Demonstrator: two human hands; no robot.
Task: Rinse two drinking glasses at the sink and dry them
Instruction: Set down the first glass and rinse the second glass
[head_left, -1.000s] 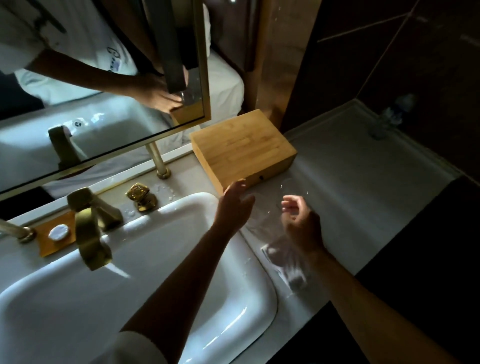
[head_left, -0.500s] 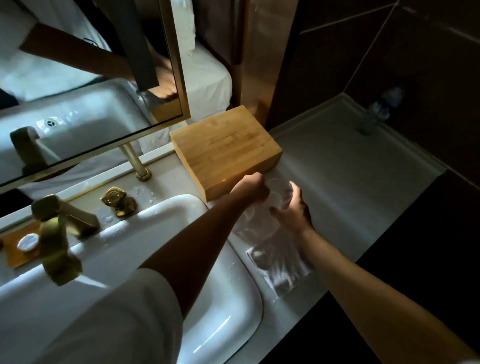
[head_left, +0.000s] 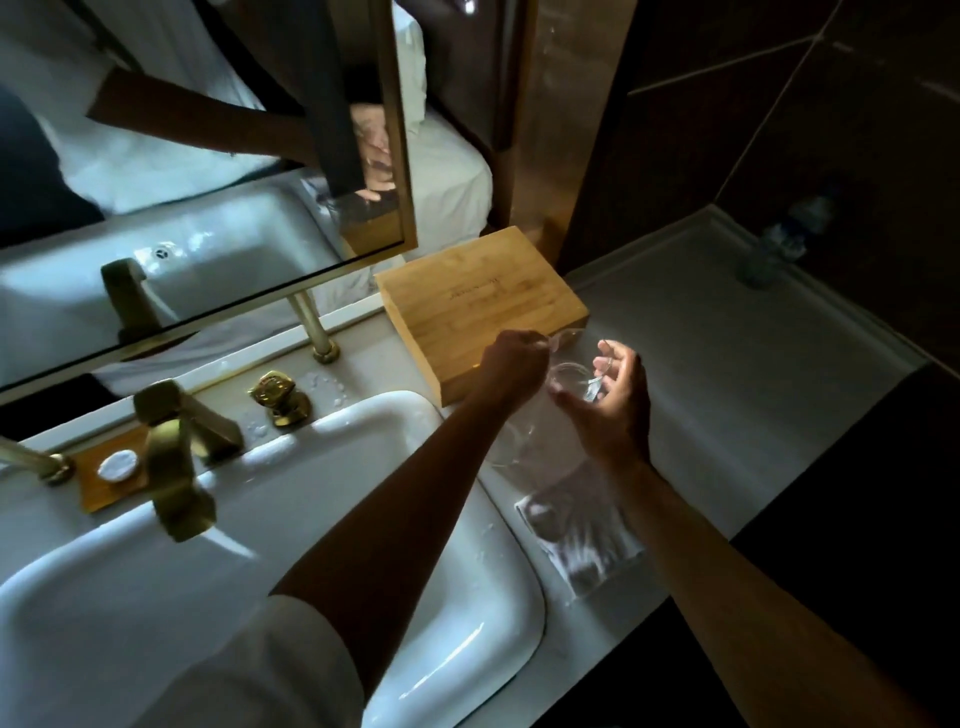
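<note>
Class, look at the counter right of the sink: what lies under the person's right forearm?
A white cloth lies flat on the counter under the right forearm, beside the sink. The arm covers its far end, so whether anything rests there cannot be seen.

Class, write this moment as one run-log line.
left hand: grips glass rim | right hand: holds glass | place: over counter, beside wooden box | cloth: on counter

We look down on a dim bathroom: a pale vanity counter (head_left: 727, 364) set against dark tiled walls (head_left: 805, 119) with thin light grout lines. A brass-framed mirror (head_left: 182, 171) stands on brass posts behind it, reflecting white bedding. Light is low and cool.
</note>
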